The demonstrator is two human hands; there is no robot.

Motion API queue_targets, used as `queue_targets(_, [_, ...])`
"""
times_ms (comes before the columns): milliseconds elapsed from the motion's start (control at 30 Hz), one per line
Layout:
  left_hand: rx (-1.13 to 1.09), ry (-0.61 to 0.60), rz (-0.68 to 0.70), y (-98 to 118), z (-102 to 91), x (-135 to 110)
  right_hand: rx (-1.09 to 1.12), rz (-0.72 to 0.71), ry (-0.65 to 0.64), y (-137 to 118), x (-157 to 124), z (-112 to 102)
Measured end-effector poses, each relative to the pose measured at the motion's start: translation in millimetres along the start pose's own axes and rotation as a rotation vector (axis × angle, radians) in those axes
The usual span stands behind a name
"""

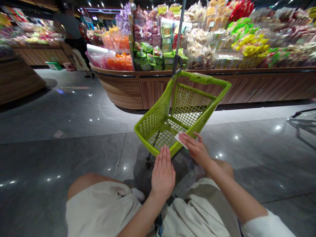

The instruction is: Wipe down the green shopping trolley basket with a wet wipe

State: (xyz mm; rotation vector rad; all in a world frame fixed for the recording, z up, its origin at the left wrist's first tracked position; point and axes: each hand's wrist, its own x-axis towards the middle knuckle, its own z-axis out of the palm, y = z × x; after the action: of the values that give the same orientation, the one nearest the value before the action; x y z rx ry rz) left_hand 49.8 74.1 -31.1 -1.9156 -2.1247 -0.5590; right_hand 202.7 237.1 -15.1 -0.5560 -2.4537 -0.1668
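Observation:
A lime green shopping basket cart (150, 123) stands on the grey floor right in front of my knees, empty, its mesh walls tilted. My left hand (163, 172) is flat with fingers stretched out and together, fingertips touching the near rim of the basket. My right hand (196, 149) reaches over the near right corner of the basket and presses a small white cloth or paper (178, 137) against the rim with its fingers. A dark upright pole with a handle (178, 49) rises from behind the basket.
A curved wooden display counter (158, 87) piled with packaged snacks runs across the back. A person (72, 33) stands at the far left by another counter. A dark cart frame (302, 123) shows at the right edge. Polished grey floor lies to the left.

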Motion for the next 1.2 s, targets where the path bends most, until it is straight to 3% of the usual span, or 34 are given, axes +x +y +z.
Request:
queue_targets(67, [-0.017, 0.005, -0.006, 1, -0.2, 1, -0.06, 0.137, 0.038, 31, 2, -2])
queue_targets(133, [-0.03, 0.008, -0.015, 3, 0.7, 1, -0.086, 0.235, 0.063, 37, 3, -1])
queue_targets(200, [-0.038, 0.008, -0.02, 5, 2.3, 2, -0.058, 0.218, 0.05, 17, 2, 3])
queue_targets(333, [-0.03, -0.006, -0.023, 5, 4.2, 2, 0.076, -0.047, -0.038, -43, -2, 8])
queue_targets(400, [-0.019, -0.014, -0.017, 3, 3.7, 1, 0.106, -0.112, -0.075, -46, -2, 4])
queue_targets(467, [-0.01, -0.023, -0.009, 2, 2.6, 1, 0.088, -0.075, -0.086, -23, 1, -1])
queue_targets(567, [-0.005, -0.029, -0.008, 1, 1.4, 1, 0.0, 0.105, -0.034, 27, 7, -5])
queue_targets(633, [-0.009, -0.024, -0.009, 2, 1.4, 1, -0.049, 0.215, 0.016, 40, 9, -4])
queue_targets(700, [-0.011, -0.018, -0.012, 3, 2.1, 2, -0.055, 0.228, 0.016, 26, 9, -1])
queue_targets(833, [0.002, -0.019, -0.021, 4, 3.7, 1, 0.041, -0.022, -0.111, -39, 4, 3])
queue_targets(900, [0.008, -0.028, -0.018, 3, 3.8, 1, 0.077, -0.1, -0.144, -50, 3, 1])
queue_targets(1000, [0.009, -0.029, -0.007, 1, 3.1, 0, 0.066, -0.076, -0.132, -17, 4, -5])
queue_targets(1100, [0.01, -0.02, -0.004, 2, 2.8, 1, -0.025, 0.086, -0.069, 31, 8, -7])
queue_targets(1200, [0.005, -0.013, -0.014, 4, 4.2, 1, -0.103, 0.237, -0.02, 33, 10, -4])
